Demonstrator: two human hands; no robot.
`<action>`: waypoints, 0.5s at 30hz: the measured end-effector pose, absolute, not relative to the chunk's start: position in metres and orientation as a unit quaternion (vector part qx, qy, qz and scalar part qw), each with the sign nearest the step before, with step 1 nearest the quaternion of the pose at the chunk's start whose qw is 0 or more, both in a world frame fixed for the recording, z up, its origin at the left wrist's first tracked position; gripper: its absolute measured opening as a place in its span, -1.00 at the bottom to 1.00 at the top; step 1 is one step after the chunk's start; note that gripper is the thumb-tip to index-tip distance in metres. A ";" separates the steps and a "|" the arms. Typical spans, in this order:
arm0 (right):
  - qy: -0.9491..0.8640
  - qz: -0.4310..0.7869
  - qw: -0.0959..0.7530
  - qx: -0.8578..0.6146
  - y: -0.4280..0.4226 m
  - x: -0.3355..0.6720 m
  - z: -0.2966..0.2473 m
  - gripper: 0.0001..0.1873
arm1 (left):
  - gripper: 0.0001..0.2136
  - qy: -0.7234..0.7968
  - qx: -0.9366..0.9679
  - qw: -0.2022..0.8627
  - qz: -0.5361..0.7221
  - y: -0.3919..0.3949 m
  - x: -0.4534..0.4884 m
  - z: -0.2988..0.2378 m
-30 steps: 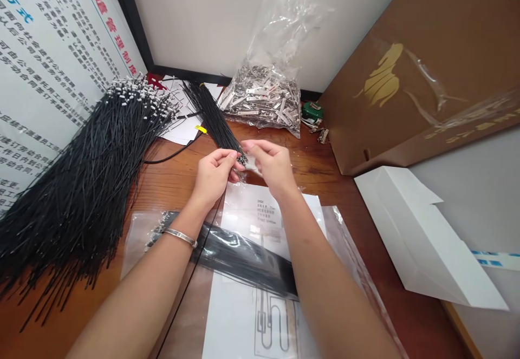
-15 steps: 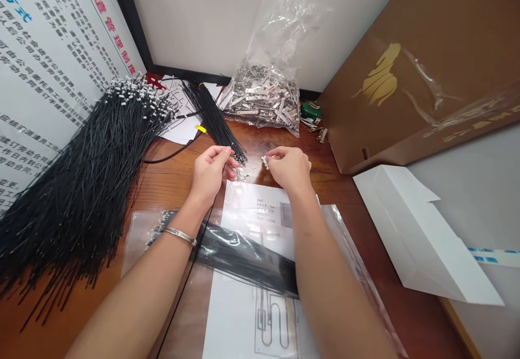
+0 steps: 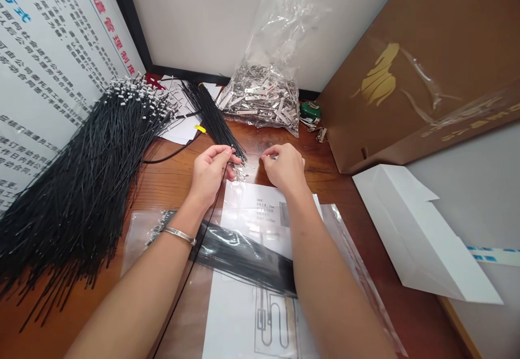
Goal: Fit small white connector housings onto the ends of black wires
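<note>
My left hand (image 3: 211, 172) is closed, pinching a thin black wire (image 3: 186, 278) near its end. The wire runs down past my wrist to the bottom edge. To the right, my right hand (image 3: 285, 167) is closed with thumb and forefinger together; a bit of white shows between its fingers, and the rest is hidden. Small silvery metal pieces (image 3: 240, 175) lie beside my left fingertips. Just behind them is a tied bundle of black wires (image 3: 213, 118), its near ends close to my left hand.
At left lies a big heap of black wires (image 3: 81, 185) with white connectors. A clear bag of metal parts (image 3: 264, 96) stands at the back, beside a green tape measure (image 3: 310, 111). A brown box (image 3: 406, 50) and white carton (image 3: 422, 234) are at right. Bagged wires (image 3: 247, 256) overlie a printed sheet (image 3: 235, 315).
My right hand has shifted slightly left and up. The small white pieces that showed at its fingertips are now mostly hidden. My left hand has hardly moved.
</note>
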State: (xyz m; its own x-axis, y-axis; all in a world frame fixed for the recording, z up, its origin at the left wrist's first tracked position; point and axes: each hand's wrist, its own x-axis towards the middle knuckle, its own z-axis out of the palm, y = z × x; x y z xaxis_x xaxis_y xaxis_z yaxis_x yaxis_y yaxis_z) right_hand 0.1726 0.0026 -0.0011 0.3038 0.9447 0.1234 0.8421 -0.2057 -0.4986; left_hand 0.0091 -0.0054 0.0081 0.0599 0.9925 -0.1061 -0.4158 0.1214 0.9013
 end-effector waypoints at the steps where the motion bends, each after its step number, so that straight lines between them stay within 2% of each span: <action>1: -0.581 0.097 0.249 -0.768 0.003 0.173 -0.001 -0.78 | -0.85 0.400 0.360 0.634 0.555 -0.005 0.009 0.008; 11: -0.523 0.147 0.253 -0.800 0.000 0.169 0.012 -0.81 | -0.79 0.415 0.367 0.630 0.545 -0.005 0.010 0.009; 15: -0.488 0.140 0.305 -0.806 0.002 0.170 0.011 -0.84 | -0.77 0.420 0.373 0.635 0.530 -0.005 0.009 0.007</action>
